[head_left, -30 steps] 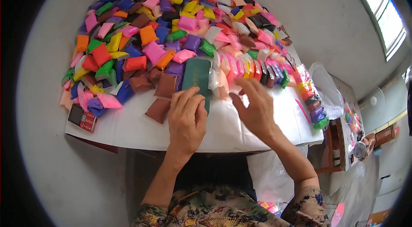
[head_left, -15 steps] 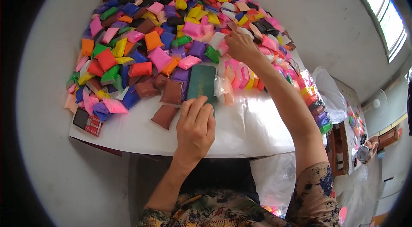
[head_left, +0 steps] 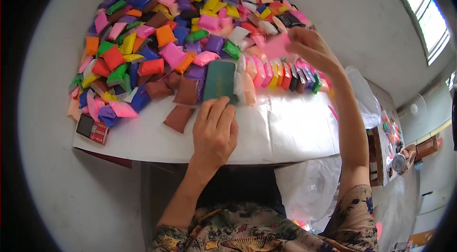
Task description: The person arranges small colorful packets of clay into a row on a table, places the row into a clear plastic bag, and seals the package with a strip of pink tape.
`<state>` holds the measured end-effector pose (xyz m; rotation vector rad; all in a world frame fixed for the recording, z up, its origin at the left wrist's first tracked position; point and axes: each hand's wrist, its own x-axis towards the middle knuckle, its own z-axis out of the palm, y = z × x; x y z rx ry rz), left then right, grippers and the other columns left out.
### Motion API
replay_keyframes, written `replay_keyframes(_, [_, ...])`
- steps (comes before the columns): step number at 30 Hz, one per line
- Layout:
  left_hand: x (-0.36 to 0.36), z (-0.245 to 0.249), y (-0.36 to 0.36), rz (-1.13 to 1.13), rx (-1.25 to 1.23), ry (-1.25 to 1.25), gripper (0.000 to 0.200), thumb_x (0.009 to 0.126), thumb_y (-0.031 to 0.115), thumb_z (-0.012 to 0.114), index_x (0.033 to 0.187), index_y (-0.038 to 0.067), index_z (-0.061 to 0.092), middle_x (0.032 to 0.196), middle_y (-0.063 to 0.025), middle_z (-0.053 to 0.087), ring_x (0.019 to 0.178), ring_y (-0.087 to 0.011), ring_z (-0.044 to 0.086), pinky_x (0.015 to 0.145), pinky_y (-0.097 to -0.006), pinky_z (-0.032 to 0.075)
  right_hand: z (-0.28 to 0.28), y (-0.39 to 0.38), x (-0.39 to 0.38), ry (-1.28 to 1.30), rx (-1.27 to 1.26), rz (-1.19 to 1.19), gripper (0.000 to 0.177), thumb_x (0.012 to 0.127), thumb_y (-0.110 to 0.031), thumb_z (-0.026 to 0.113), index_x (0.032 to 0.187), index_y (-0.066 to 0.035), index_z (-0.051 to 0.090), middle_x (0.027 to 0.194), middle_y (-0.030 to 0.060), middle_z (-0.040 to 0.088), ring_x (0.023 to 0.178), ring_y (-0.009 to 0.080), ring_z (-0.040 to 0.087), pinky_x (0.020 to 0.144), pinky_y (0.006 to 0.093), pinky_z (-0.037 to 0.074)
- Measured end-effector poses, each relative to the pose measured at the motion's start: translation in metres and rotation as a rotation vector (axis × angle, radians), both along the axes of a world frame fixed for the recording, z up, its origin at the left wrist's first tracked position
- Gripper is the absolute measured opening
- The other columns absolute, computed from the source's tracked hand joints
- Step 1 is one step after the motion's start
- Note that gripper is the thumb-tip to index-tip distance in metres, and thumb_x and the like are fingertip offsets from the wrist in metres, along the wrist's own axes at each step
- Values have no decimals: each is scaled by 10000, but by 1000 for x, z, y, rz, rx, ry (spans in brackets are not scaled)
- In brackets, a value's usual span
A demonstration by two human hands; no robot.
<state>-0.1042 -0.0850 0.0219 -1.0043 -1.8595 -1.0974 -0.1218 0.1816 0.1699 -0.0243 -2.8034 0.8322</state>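
My left hand [head_left: 215, 130] rests on the white tabletop, its curled fingers closed on the near end of a flat dark green box [head_left: 220, 80]. The fingertips cover that end; my thumb is partly hidden. Above the right end of a row of packets, my right hand [head_left: 312, 49] pinches a pink packet [head_left: 276, 46], blurred by motion. This row of colored packets [head_left: 281, 75] stands on edge, running right from the green box. A peach packet [head_left: 247, 89] is at its left end, beside the box. Brown packets [head_left: 179, 118] lie left of my left hand.
A large heap of mixed colored packets [head_left: 166, 35] covers the table's far and left parts. A red-and-black phone [head_left: 93, 129] lies at the left edge. Clear plastic bags [head_left: 362, 95] hang at the right side, and another plastic bag [head_left: 309, 190] is below the front edge.
My right hand has lifted from the heap and moved right, now with a pink packet in it. My left hand stays at the green box. The view has shifted slightly.
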Motion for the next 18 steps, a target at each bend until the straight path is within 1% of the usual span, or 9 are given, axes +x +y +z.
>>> replay_keyframes(3, [0,4,2,-40,-29,55,176,804,-73,645,977,-45,641,1057,-173,653,934,-364,612,797,-423,518,-28,-4,68,-145,-486,104,243,895,-197,631,1077,-41,671,894,-31,592,759,58,531,656,214,438])
replay_keyframes(5, [0,4,4,-61,-53,89,184,799,-73,649,981,-45,641,1063,-167,654,945,-362,614,799,-421,519,-49,-1,93,-355,-297,108,332,890,-217,642,1125,15,672,911,44,651,843,125,614,758,255,497])
replay_keyframes(7, [6,5,4,-83,-110,86,221,770,-51,664,989,-35,640,1085,-156,648,964,-341,608,822,-414,513,-75,-2,104,-423,-225,145,342,891,-216,629,1129,27,668,926,69,649,836,123,604,759,279,498])
replay_keyframes(8, [10,8,3,-93,-143,92,260,740,-35,674,997,-31,638,1095,-152,640,969,-328,601,831,-407,509,-81,-3,109,-446,-43,44,337,893,-175,670,1182,-3,642,934,58,641,839,145,625,754,308,493])
replay_keyframes(9, [13,11,2,-102,-176,100,299,710,-20,683,1005,-27,637,1106,-148,632,975,-315,594,839,-401,505,-88,-8,116,-310,38,-25,349,896,-185,678,1195,-9,638,962,79,646,864,172,635,768,323,496])
replay_keyframes(11, [26,15,4,-196,-160,7,243,752,-8,683,990,-10,631,1075,-132,627,959,-312,587,833,-406,501,-104,-23,134,-40,207,-158,374,901,-205,693,1220,-21,629,1017,120,656,914,225,654,798,353,502])
replay_keyframes(12, [31,15,6,-240,-155,-41,229,766,-4,681,990,-8,629,1058,-129,622,950,-312,582,828,-408,498,-114,-28,141,202,386,-141,403,901,-259,678,1214,-12,617,1118,160,642,1013,324,611,863,429,480])
replay_keyframes(13, [36,15,7,-283,-151,-87,215,780,1,678,989,-5,627,1041,-125,617,941,-312,578,823,-410,496,-116,-39,148,276,440,-118,425,903,-222,671,1258,0,592,1188,170,620,1113,324,576,934,440,456])
replay_keyframes(18, [47,-1,20,-282,-231,-230,201,812,0,674,1010,-8,638,974,-131,599,894,-323,569,793,-420,480,-134,-64,163,178,374,109,616,917,-176,635,1444,43,404,1472,235,434,1376,381,418,1143,466,336])
